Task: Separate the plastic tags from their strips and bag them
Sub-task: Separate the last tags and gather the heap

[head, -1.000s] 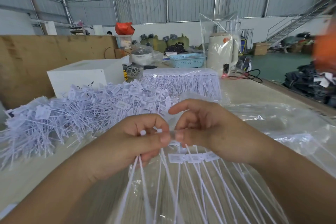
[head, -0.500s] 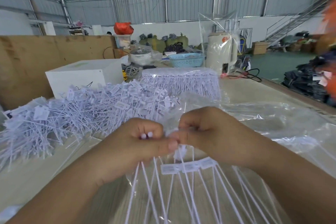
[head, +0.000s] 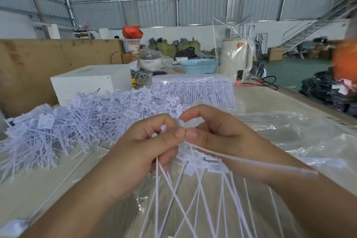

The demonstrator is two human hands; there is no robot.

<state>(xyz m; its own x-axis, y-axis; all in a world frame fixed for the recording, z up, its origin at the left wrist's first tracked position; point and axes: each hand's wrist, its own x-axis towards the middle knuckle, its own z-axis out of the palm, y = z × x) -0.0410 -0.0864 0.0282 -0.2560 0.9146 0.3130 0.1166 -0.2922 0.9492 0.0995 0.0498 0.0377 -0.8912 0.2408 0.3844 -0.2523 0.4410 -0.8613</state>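
My left hand [head: 146,152] grips a bunch of loose white plastic tags [head: 170,185], their long tails hanging down toward me. My right hand [head: 212,137] meets it thumb to thumb and pinches the head of a strip of tags [head: 204,166], whose flat labels fan out just below both hands. One thin tail [head: 251,162] sticks out to the right across my right wrist. A clear plastic bag [head: 280,137] lies flat on the table under and to the right of my hands.
A big heap of white tags [head: 73,120] covers the table on the left. Behind it sit a bagged stack of tag strips [head: 193,87], a white box [head: 87,81], a blue basket [head: 199,65] and a cream kettle [head: 235,62]. Dark bundles [head: 328,91] lie off the table's right edge.
My hands rose slightly and the strip twisted. One tag tail now swings out to the right over my right wrist, and the hanging tails cross each other.
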